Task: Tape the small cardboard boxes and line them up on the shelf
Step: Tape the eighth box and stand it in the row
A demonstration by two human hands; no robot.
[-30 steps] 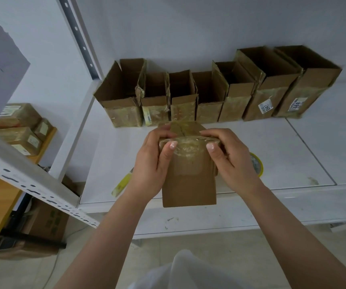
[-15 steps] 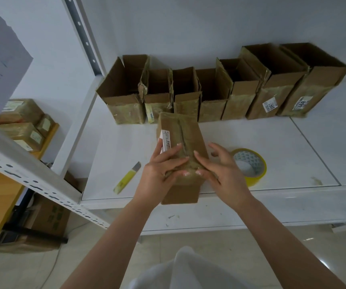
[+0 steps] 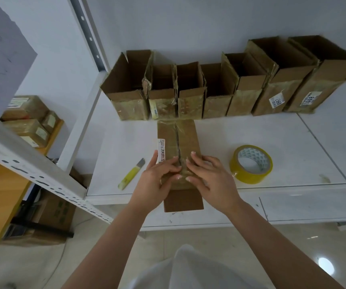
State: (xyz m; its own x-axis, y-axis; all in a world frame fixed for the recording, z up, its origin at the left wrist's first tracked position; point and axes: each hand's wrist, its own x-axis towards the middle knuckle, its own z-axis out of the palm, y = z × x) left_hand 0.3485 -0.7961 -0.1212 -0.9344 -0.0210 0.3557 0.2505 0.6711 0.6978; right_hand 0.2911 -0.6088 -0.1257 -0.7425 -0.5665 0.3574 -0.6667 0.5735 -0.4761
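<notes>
- Both hands flat on the cardboard box (image 3: 178, 142), left hand (image 3: 157, 176) and right hand (image 3: 207, 176), fingers nearly straight, pressing tape along the centre seam; gripping nothing.
- Box lying on the shelf (image 3: 293, 142), near end overhanging the front edge.
- Likely smoothing step; next, standing it up.
- Beside: tape roll (image 3: 251, 163), knife (image 3: 131, 174).
- Behind: row of open boxes (image 3: 220, 97) awaiting another.

box (image 3: 177, 140) near end under both hands
</notes>
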